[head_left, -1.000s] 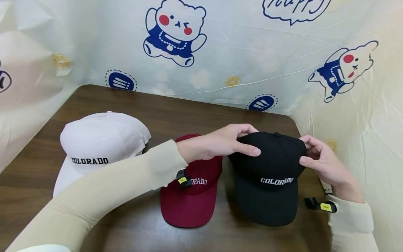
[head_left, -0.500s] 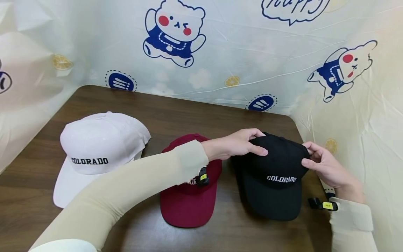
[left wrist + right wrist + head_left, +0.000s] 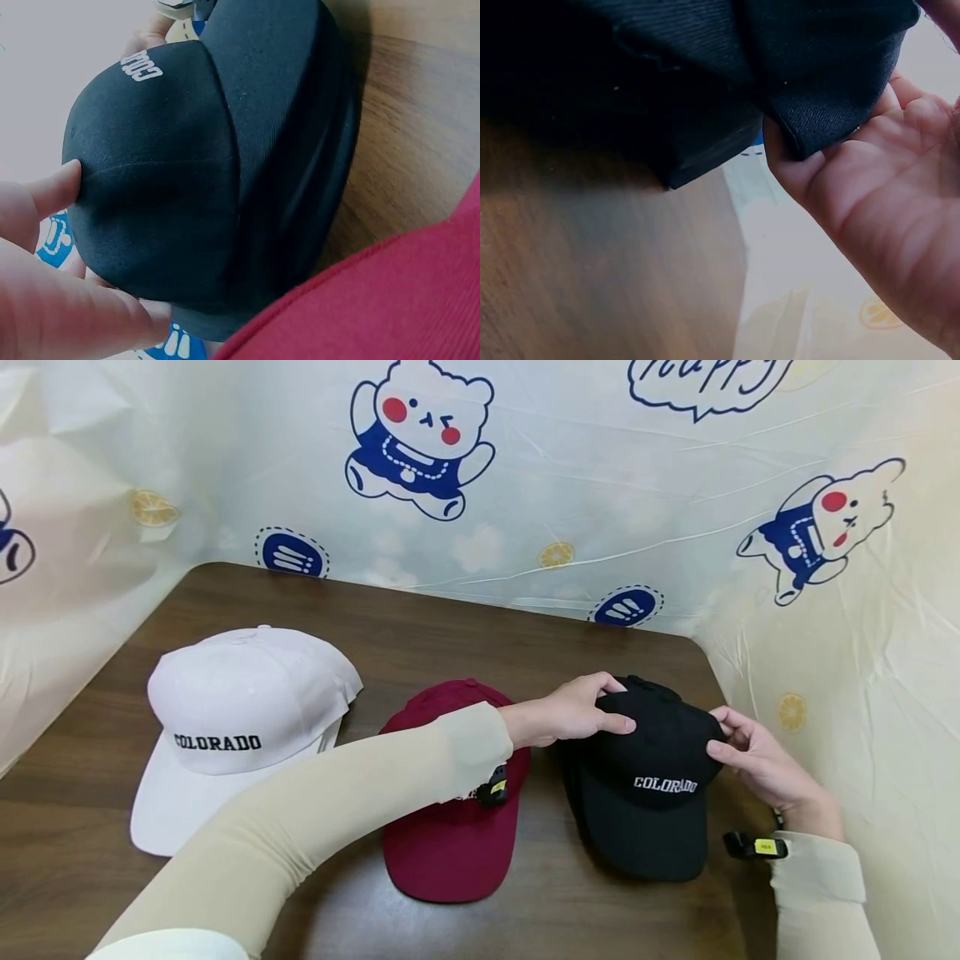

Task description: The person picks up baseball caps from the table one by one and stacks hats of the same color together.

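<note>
Both hands hold a black cap (image 3: 660, 752) lettered COLORADO, brim facing me, at the right of the table. My left hand (image 3: 577, 710) reaches across the maroon cap (image 3: 457, 852) and grips the black crown's left side, thumb in front. At the opposite side my right hand (image 3: 761, 756) pinches the lower edge; the right wrist view has that cloth edge (image 3: 817, 120) between thumb and fingers. Under this cap a further black brim (image 3: 334, 172) shows in the left wrist view. The left sleeve hides part of the maroon cap's lettering.
A white cap (image 3: 240, 702) lettered COLORADO stands at the left, with another white layer at its right edge. The brown wooden table (image 3: 420, 618) meets a printed curtain (image 3: 547, 468) at the back and sides. The right hand is close to the curtain's right side.
The left hand has shifted right along the black cap. The cap has moved slightly up and turned, baring a second black brim edge at its left. The right hand keeps its hold.
</note>
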Demonstrator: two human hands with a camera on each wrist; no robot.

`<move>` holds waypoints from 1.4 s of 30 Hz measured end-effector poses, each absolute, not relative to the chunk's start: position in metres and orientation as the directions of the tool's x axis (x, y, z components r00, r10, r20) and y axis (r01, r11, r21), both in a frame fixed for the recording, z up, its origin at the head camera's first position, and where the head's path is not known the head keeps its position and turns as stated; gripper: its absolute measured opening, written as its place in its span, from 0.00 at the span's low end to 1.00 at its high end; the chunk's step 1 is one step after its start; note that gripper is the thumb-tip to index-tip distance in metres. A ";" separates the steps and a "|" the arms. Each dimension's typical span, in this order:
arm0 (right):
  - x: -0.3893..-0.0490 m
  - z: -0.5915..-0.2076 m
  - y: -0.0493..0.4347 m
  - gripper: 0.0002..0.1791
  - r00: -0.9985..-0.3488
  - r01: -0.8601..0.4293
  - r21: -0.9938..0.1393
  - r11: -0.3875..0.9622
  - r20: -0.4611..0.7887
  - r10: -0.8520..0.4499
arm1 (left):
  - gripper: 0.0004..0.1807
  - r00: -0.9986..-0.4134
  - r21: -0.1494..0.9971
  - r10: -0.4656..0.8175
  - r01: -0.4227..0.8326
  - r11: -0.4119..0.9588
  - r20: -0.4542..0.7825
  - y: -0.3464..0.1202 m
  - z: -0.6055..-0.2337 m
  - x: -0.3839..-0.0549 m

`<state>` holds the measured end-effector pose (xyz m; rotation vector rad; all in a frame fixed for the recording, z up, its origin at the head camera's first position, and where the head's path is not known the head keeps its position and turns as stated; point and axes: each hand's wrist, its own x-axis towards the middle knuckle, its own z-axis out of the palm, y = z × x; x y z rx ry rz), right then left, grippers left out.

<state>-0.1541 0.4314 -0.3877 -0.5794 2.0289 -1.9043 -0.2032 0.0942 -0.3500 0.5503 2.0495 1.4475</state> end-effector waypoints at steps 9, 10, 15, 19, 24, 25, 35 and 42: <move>-0.157 -0.397 0.430 0.18 -0.901 -0.081 -0.991 0.111 0.025 -0.433 | 0.26 -0.790 0.923 0.582 0.057 0.381 -0.192 0.092 -0.353 -0.200; -0.157 -0.398 0.431 0.18 -0.906 -0.079 -0.990 0.118 0.022 -0.422 | 0.26 -0.794 0.921 0.578 0.063 0.385 -0.187 0.092 -0.353 -0.199; -0.158 -0.398 0.431 0.18 -0.932 -0.064 -0.983 0.170 -0.002 -0.363 | 0.24 -0.812 0.912 0.559 0.088 0.402 -0.168 0.094 -0.354 -0.198; -0.157 -0.398 0.431 0.18 -0.947 -0.071 -0.967 0.244 -0.012 -0.321 | 0.24 -0.824 0.897 0.546 0.121 0.426 -0.148 0.096 -0.356 -0.198; -0.155 -0.399 0.430 0.16 -0.960 -0.081 -0.928 0.364 -0.025 -0.279 | 0.25 -0.833 0.873 0.534 0.150 0.465 -0.141 0.097 -0.357 -0.197; -0.155 -0.400 0.430 0.16 -0.961 -0.082 -0.920 0.384 -0.028 -0.273 | 0.26 -0.836 0.867 0.531 0.155 0.473 -0.141 0.097 -0.357 -0.197; -0.154 -0.399 0.431 0.15 -0.966 -0.082 -0.868 0.490 -0.052 -0.254 | 0.27 -0.843 0.800 0.528 0.246 0.547 -0.102 0.101 -0.359 -0.192; -0.148 -0.394 0.434 0.17 -0.972 -0.065 -0.784 0.617 -0.089 -0.216 | 0.28 -0.835 0.776 0.545 0.292 0.559 -0.078 0.102 -0.360 -0.190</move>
